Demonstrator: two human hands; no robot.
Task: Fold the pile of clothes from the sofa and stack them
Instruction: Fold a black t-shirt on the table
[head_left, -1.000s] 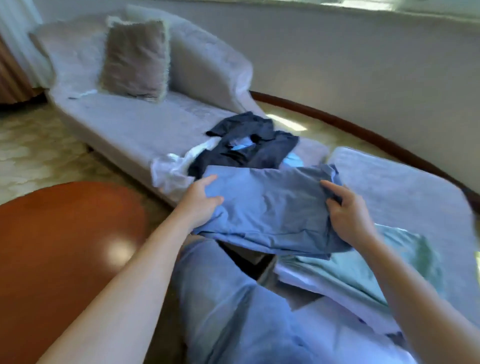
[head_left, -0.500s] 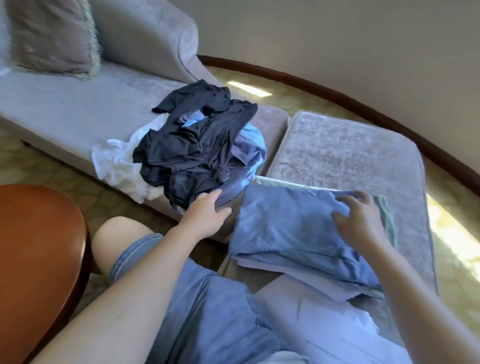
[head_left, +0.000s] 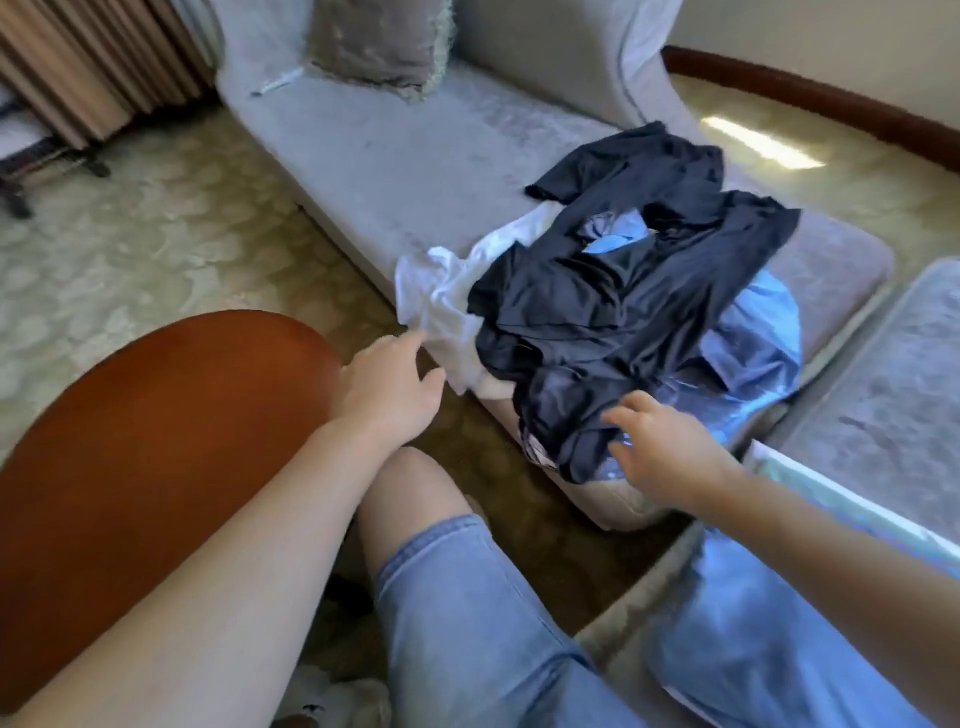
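The grey sofa (head_left: 415, 171) runs from twelve o'clock down to the middle of the view. A round wooden table (head_left: 156, 415) fills eight o'clock and a padded footstool (head_left: 883, 389) sits at three. The pile of clothes (head_left: 623, 322) lies on the sofa's near end, at about two o'clock from centre, and spills over the seat's front edge. It looks light and limp, so it should sag and tangle if lifted from the middle. The dark garment (head_left: 597, 312) on top looks thin and slightly slick, so I would take it by a hem or shoulder seam. The white garment (head_left: 441, 291) pokes out at nine o'clock of the pile, and a shiny blue garment (head_left: 758, 338) sits at four. A sliver of the folded stack (head_left: 831, 499) shows at four o'clock on the footstool, which has bare padding beyond it. The bare seat towards eleven leaves room for spreading. The left hand (head_left: 389, 389) is loosely spread and empty, with its forefinger at the white garment's edge, though I cannot tell whether it touches. The right hand (head_left: 660, 447) is splayed over the dark hem and grips nothing.
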